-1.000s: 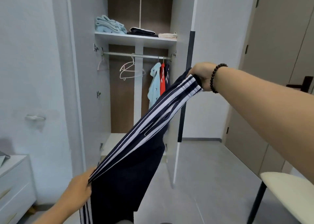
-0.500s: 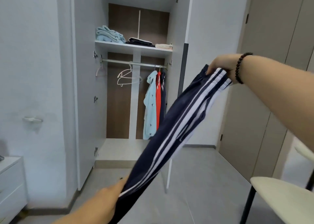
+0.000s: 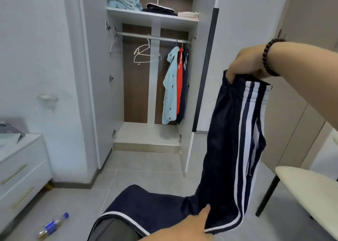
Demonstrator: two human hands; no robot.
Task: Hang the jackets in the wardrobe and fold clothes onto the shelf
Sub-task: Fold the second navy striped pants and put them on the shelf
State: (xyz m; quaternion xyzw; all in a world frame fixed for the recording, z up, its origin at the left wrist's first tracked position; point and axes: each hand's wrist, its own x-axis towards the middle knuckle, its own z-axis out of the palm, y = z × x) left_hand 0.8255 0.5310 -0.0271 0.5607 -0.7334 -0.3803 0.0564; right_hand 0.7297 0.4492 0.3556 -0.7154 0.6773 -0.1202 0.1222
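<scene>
Dark navy track trousers [image 3: 225, 149] with white side stripes hang from my right hand [image 3: 245, 65], which grips their waistband at chest height on the right. My left hand [image 3: 184, 226] holds the lower leg of the trousers near the bottom edge of the view, thumb on top of the cloth. The leg end drapes over my knee. Ahead stands the open wardrobe [image 3: 151, 134], with its shelf [image 3: 151, 17] carrying three folded piles. On the rail [image 3: 151, 37] hang three jackets [image 3: 173, 87], light blue, red and navy, beside empty white hangers [image 3: 146, 54].
A white drawer unit [image 3: 22, 167] stands at the left with a grey box on top. A plastic bottle [image 3: 53, 226] lies on the grey floor. A cream-seated chair [image 3: 307, 186] is at the right. The wardrobe's right door [image 3: 203, 76] stands open toward me.
The view has dropped lower. My right hand has swung right and down so the trousers now hang almost straight. My left hand shifted right along the leg, which now folds over my knee.
</scene>
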